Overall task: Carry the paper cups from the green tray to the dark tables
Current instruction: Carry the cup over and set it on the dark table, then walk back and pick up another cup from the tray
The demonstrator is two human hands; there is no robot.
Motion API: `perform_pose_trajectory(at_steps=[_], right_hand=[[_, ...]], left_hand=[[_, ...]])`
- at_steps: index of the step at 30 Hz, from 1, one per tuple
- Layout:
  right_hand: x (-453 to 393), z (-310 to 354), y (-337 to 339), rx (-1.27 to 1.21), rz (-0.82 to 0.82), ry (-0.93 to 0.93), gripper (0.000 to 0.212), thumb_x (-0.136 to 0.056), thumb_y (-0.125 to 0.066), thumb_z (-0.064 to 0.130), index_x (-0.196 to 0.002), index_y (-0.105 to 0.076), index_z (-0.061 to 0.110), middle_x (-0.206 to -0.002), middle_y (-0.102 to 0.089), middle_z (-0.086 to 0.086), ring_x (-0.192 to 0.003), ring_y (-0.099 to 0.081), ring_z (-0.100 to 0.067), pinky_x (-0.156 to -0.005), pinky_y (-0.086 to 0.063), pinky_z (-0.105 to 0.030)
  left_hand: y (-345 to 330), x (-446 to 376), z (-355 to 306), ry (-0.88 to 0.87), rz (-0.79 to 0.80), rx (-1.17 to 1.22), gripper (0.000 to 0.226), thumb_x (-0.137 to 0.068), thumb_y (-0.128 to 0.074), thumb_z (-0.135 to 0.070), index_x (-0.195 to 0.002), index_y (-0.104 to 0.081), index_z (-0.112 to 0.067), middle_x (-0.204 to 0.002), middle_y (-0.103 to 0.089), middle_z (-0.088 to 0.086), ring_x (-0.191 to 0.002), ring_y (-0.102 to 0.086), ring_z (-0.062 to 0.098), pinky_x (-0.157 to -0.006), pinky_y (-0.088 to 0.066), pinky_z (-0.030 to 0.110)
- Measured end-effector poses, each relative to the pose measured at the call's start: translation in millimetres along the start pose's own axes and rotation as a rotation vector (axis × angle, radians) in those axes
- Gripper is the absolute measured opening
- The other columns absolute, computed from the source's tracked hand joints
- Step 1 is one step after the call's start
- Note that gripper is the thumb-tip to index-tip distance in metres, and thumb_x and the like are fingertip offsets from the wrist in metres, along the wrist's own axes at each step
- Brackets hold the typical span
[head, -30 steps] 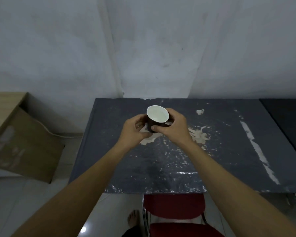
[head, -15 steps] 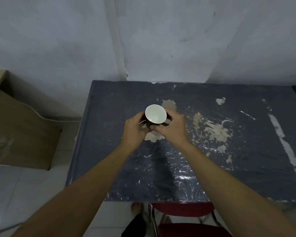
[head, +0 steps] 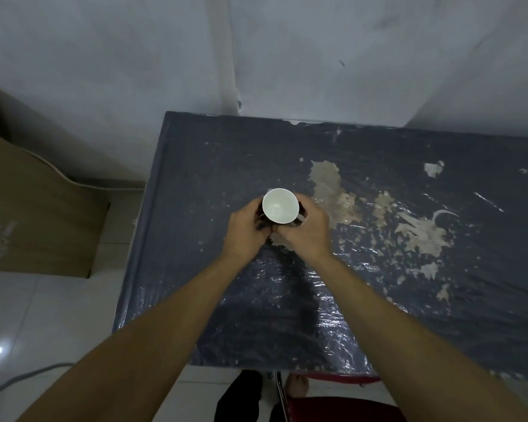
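Left hand (head: pixel 245 229) and right hand (head: pixel 304 231), seen from above, both wrapped around a single paper cup (head: pixel 280 206). The left hand's fingers curl round the cup's left side; the right hand's fingers curl round its right side, and the two hands nearly meet at the near side of the cup, below its rim. The cup stands upright between them, mouth facing the camera, its inside white and its outer wall dark (only a sliver of the wall shows past the fingers). Whether its base touches the surface beneath cannot be told, since the hands hide it.

Directly under the hands lies the dark table (head: pixel 214 184), its top covered with a wrinkled glossy film. Just beyond and to the right of the right hand the coating is peeled away in pale patches (head: pixel 328 181), with further patches farther right. Both forearms reach in from the near edge of the table.

To the far left of the left hand, off the table, sits a cardboard box (head: pixel 34 208) on a pale tiled floor (head: pixel 28 315). Behind the hands, past the table's far edge, rises a grey wall (head: pixel 134 56). Nearest the viewer, below the forearms, a red chair (head: pixel 342 409) and a bare foot (head: pixel 297 385) are visible.
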State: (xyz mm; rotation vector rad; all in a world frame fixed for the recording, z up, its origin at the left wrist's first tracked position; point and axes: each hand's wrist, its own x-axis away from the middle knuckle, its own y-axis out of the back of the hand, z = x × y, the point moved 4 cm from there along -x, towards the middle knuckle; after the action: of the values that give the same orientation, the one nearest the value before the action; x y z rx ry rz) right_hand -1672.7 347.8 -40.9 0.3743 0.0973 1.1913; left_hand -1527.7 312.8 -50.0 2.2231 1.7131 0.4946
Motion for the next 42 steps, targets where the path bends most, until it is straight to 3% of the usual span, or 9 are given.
perform_pose_trajectory(at_steps=[12,16,20,22,26,30,35,38,42], right_hand=[[-5.4,-14.8,-12.1,0.002,0.028,-0.085,0.069,-0.063,-0.08,-0.007,-0.127,-0.066,0.016,-0.116,-0.07,0.007,-0.111,-0.067,-0.013,-0.096,-0.055,-0.025],[-1.1,-9.7,-12.8,0.023,0.034,-0.106,0.079,-0.055,-0.08,0.005,-0.129,-0.061,0.022,-0.12,-0.069,0.008,-0.113,-0.067,-0.014,-0.098,-0.058,-0.038],[8.0,2.5,-4.5,0.087,-0.023,-0.089,0.087,-0.051,-0.08,0.018,-0.134,-0.056,0.021,-0.127,-0.067,0.004,-0.117,-0.063,-0.016,-0.099,-0.053,-0.03],[15.8,11.7,1.8,0.131,-0.069,-0.069,0.084,-0.056,-0.08,0.019,-0.136,-0.054,0.02,-0.13,-0.064,0.002,-0.119,-0.061,-0.015,-0.102,-0.051,-0.031],[34.9,32.9,13.7,0.191,-0.145,-0.01,0.08,-0.058,-0.078,0.025,-0.134,-0.056,0.016,-0.13,-0.06,0.0,-0.118,-0.055,-0.015,-0.102,-0.046,-0.029],[53.9,55.5,23.4,0.282,-0.17,0.063,0.064,-0.065,-0.081,0.013,-0.124,-0.058,0.02,-0.123,-0.06,0.003,-0.111,-0.056,-0.017,-0.096,-0.051,-0.037],[87.6,88.1,31.2,0.302,-0.123,0.146,0.05,-0.067,-0.075,0.011,-0.115,-0.06,0.017,-0.114,-0.061,0.002,-0.094,-0.049,-0.002,-0.08,-0.041,-0.02],[112.7,104.4,36.2,0.305,-0.094,0.192,0.047,-0.069,-0.074,0.011,-0.114,-0.061,0.014,-0.113,-0.062,-0.001,-0.099,-0.054,-0.01,-0.083,-0.048,-0.03],[150.7,122.4,43.3,0.322,-0.049,0.248,0.046,-0.07,-0.075,0.009,-0.114,-0.062,0.014,-0.112,-0.062,-0.002,-0.102,-0.059,-0.02,-0.087,-0.054,-0.04]], left_hand=[[-3.9,-10.3,19.4,0.023,0.038,0.004,0.058,-0.075,-0.077,0.008,-0.13,-0.062,-0.005,-0.118,-0.074,0.008,-0.106,-0.071,0.018,-0.094,-0.058,0.032],[2.3,-9.8,16.3,0.02,0.051,-0.085,0.061,-0.072,-0.078,0.008,-0.129,-0.062,-0.005,-0.116,-0.074,0.006,-0.1,-0.068,0.013,-0.086,-0.048,0.008],[15.1,-4.1,15.5,0.008,0.04,-0.115,0.055,-0.076,-0.075,0.005,-0.128,-0.063,-0.01,-0.118,-0.073,0.006,-0.105,-0.07,0.021,-0.094,-0.057,0.037],[24.1,0.0,11.6,-0.014,0.011,-0.145,0.046,-0.079,-0.073,0.001,-0.123,-0.065,-0.011,-0.115,-0.074,0.004,-0.105,-0.071,0.022,-0.091,-0.058,0.042],[43.5,12.6,-8.4,-0.047,-0.044,-0.199,0.034,-0.082,-0.068,-0.003,-0.115,-0.068,-0.009,-0.111,-0.073,0.005,-0.103,-0.069,0.022,-0.09,-0.056,0.036],[63.3,29.9,-32.0,-0.083,-0.076,-0.225,0.026,-0.084,-0.067,-0.003,-0.109,-0.07,-0.005,-0.109,-0.073,0.008,-0.098,-0.069,0.02,-0.086,-0.052,0.026],[89.0,58.7,-58.6,-0.125,-0.155,-0.231,0.017,-0.089,-0.064,-0.008,-0.104,-0.07,-0.006,-0.102,-0.074,0.006,-0.09,-0.07,0.018,-0.082,-0.055,0.028],[104.1,84.4,-76.0,-0.145,-0.192,-0.252,0.016,-0.091,-0.062,-0.011,-0.105,-0.07,-0.007,-0.103,-0.074,0.005,-0.091,-0.07,0.018,-0.083,-0.056,0.032],[116.7,127.0,-98.2,-0.174,-0.23,-0.278,0.015,-0.093,-0.062,-0.013,-0.103,-0.071,-0.008,-0.102,-0.074,0.003,-0.091,-0.069,0.016,-0.08,-0.053,0.024]])
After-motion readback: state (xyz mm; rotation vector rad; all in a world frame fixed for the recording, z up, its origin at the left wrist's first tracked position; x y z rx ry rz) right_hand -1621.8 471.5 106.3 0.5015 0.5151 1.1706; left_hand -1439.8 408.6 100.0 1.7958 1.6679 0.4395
